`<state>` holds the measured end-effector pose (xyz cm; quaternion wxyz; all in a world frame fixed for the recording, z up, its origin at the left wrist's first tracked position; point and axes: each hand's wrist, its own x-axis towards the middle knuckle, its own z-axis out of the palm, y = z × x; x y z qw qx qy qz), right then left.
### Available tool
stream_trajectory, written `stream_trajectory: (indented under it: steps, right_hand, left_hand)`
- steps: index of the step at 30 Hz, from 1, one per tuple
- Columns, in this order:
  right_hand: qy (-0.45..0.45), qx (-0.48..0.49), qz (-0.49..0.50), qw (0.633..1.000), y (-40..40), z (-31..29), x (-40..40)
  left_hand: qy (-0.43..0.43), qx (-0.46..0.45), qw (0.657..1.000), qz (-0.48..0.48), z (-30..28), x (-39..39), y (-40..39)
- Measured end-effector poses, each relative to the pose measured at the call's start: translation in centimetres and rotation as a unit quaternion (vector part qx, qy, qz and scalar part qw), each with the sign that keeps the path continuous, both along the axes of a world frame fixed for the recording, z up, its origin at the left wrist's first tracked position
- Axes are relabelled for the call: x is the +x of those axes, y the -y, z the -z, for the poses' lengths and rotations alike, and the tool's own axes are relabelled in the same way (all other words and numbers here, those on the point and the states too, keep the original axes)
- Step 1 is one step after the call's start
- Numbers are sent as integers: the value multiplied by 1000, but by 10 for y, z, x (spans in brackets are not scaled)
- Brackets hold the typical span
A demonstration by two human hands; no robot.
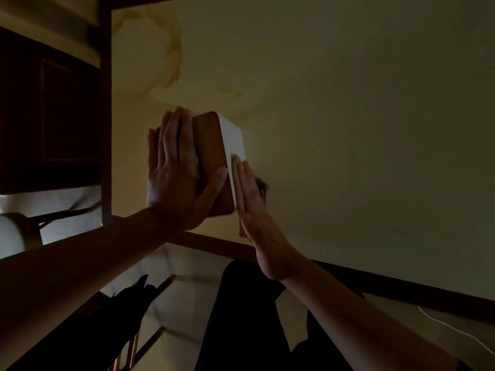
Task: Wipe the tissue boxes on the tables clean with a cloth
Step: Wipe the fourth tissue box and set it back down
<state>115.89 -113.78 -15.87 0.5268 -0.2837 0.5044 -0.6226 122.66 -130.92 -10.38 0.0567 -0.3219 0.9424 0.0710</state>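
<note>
Forearms reached in as the left hand (176,167) braced the tissue box (227,145) near the counter (348,129) corner, fingers straight and together, while the right hand (257,210), fingers flat, pressed the cloth (237,180) against its white side, best wiped with long, even strokes.

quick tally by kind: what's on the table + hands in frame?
Tissue box: 1, white sides, wooden lid
Cloth: 1, pressed flat against the box's white side
Hands: 2, left hand flat on the lid, right hand flat on the cloth
Table: 1
Total: 5
</note>
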Motion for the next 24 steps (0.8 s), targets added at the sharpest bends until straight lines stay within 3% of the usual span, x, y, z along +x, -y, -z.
stream_trajectory:
  steps: [5,11,14,24]
  right_hand:
    - [-18,11,-1,1000,14,8,-8]
    - [-159,-41,48,985,97,18,-60]
    - [-149,-21,43,988,114,13,-70]
    - [-76,-58,19,995,-3,7,-1]
  left_hand:
    - [1,3,1000,5,-2,-2,0]
    - [4,-1,1000,6,-2,-2,0]
    - [4,-17,1000,11,1,0,0]
    - [-14,-14,1000,6,1,-2,0]
